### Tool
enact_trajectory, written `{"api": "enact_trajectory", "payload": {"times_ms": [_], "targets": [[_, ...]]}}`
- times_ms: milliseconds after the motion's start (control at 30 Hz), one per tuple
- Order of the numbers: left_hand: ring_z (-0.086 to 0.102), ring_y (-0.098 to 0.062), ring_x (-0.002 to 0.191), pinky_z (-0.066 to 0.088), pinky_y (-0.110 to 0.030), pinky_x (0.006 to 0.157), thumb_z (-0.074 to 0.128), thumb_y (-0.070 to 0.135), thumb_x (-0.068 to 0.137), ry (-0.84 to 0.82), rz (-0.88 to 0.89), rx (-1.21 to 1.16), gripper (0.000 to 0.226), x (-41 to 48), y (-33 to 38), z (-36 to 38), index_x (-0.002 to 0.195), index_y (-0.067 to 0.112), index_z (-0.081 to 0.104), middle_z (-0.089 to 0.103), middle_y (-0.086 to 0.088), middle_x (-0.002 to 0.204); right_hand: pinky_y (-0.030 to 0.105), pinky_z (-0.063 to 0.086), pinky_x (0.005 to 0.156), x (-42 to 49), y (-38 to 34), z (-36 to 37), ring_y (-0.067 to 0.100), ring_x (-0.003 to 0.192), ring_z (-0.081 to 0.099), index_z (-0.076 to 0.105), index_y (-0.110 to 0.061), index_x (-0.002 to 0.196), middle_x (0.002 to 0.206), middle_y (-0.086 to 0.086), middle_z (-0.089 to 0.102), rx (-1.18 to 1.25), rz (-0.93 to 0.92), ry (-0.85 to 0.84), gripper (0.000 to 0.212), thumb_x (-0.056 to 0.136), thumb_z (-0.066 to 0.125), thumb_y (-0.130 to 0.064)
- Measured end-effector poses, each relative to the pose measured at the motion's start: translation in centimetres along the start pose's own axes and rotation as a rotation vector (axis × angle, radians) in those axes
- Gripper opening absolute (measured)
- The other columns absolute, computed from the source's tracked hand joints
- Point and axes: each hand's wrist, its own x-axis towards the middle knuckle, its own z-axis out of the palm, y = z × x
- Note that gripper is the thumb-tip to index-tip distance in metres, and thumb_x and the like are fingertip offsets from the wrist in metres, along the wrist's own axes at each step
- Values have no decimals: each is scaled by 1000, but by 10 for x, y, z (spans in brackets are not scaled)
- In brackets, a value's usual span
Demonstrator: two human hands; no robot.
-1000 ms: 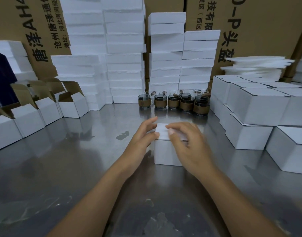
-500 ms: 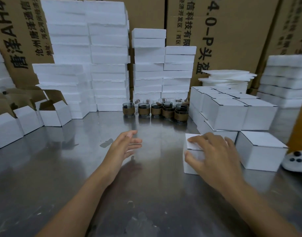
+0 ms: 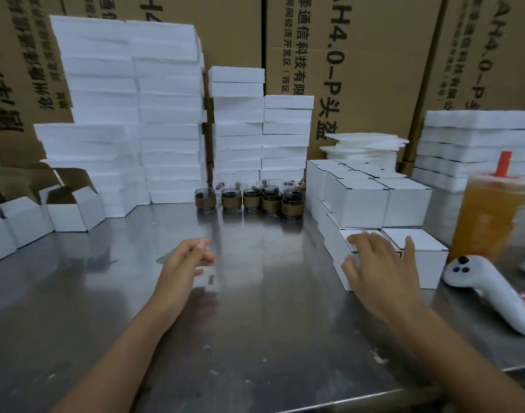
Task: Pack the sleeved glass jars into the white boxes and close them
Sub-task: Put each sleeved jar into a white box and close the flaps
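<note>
Several glass jars with brown sleeves stand in a row at the back of the steel table. My right hand lies with spread fingers on top of a closed white box, which sits against the pile of closed white boxes on the right. My left hand hovers over the bare table centre, fingers loosely extended, holding nothing. Open white boxes with brown flaps up wait at the left.
Tall stacks of white foam pieces line the back in front of big cardboard cartons. At the right stand an orange drink cup with a red straw and a white handheld controller near the table edge.
My right hand has slid the closed box from the table centre to the right, up against the box pile. My left hand let go of it and stayed near the centre.
</note>
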Motion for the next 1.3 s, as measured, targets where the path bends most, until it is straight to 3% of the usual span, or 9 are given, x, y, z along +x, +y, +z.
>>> {"api": "enact_trajectory", "payload": {"times_ms": [267,400,567,667,733,967,1133,1200,1300], "targets": [[61,-15,76,45,-25,70,48,14,96,45,60,93,16,0,-5,1,89,19,61,64,-1,77,42,28,105,-9,-38,-14,23,122,46,52,-19,124,126,2,55,152,-309,45,35,89,51,-25],[61,-14,74,43,-18,65,50,11,95,57,72,157,17,-2,-8,2,87,20,62,64,-1,74,36,33,96,-15,-85,-3,22,118,46,47,-23,126,126,-1,51,193,-443,-110,35,92,43,-32],[59,-11,69,43,-8,59,51,9,94,62,70,172,15,-4,-5,2,87,15,62,63,-4,73,31,37,89,-12,-102,23,18,113,47,49,-26,120,120,-6,53,302,-354,-198,28,94,41,-30],[57,-13,70,43,-10,60,51,8,94,60,80,168,15,-4,-3,3,84,15,62,62,-4,73,34,44,79,-14,-97,34,19,96,54,48,-30,86,93,-9,52,399,-277,-221,9,92,44,-26],[57,-15,72,45,-13,63,52,9,94,59,85,157,15,-4,0,3,84,16,62,61,-3,74,38,46,72,-14,-94,37,20,81,53,39,-31,72,78,-10,46,445,-251,-222,22,91,47,-24],[60,-16,85,45,-21,77,55,6,91,127,111,133,24,-16,17,-17,81,27,61,63,4,83,39,47,70,-15,-97,32,25,80,56,52,-24,76,81,-4,57,441,-222,-237,12,87,54,-22],[56,5,82,40,-7,77,58,9,90,263,320,402,24,-35,42,-95,87,33,59,64,14,91,38,44,72,-16,-100,25,28,82,57,61,-14,80,83,4,62,446,-227,-255,7,86,58,-12],[56,-2,90,37,-6,79,58,8,89,384,386,565,19,-41,53,-138,92,27,58,62,9,96,36,40,69,-17,-102,23,30,82,57,63,-9,79,82,9,63,461,-228,-272,7,86,59,-7],[51,-22,105,37,-28,89,60,9,87,636,385,907,18,-51,61,-205,105,13,60,60,-7,106,32,30,65,-18,-103,20,26,76,52,63,-11,81,81,9,61,473,-217,-308,9,87,58,-6]]}}
